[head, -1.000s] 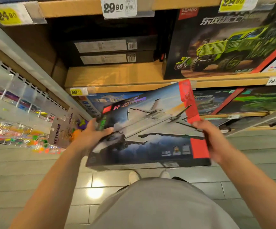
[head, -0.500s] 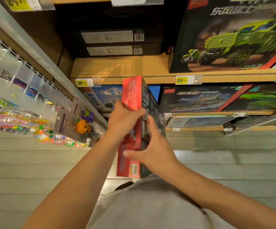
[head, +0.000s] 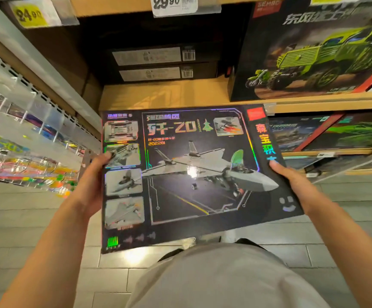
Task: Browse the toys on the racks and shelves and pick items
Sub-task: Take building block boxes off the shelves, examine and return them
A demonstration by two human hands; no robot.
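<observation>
Wooden shelves (head: 158,94) ahead, grey tile floor (head: 24,230) below, clear peg rack (head: 24,121) with bright small toys at far left.

Left to right at centre: left hand (head: 93,185) curled round left edge of box (head: 191,174), thumb on a small photo panel; box held flat between both hands, in front of shelf edge and above floor, printed back face up; right hand (head: 291,181) gripping right edge, thumb on top near coloured characters.

Step in hand, by judgement: reading the back of the box before deciding to keep it. To do well: keep both edges pinched firmly, tilt slightly away from ceiling lamp so glare spot at middle leaves the plane picture, hold level so contents do not slide, bring no corner against the shelf lip just behind.

Writing, left to right: yellow tag (head: 28,15) reads "24 90"; white tag (head: 173,4) reads "29 90"; two dark flat boxes (head: 158,63) with barcodes, text too small. On held box: "-20" after one Chinese character, "2022B1" or similar below, vertical rainbow Chinese characters at right, red logo square unreadable. Truck box (head: 314,52) at upper right: "SEMBO" partly cut, large Chinese title, green armoured truck. Tag at far right edge, possibly "78", cut off.
</observation>
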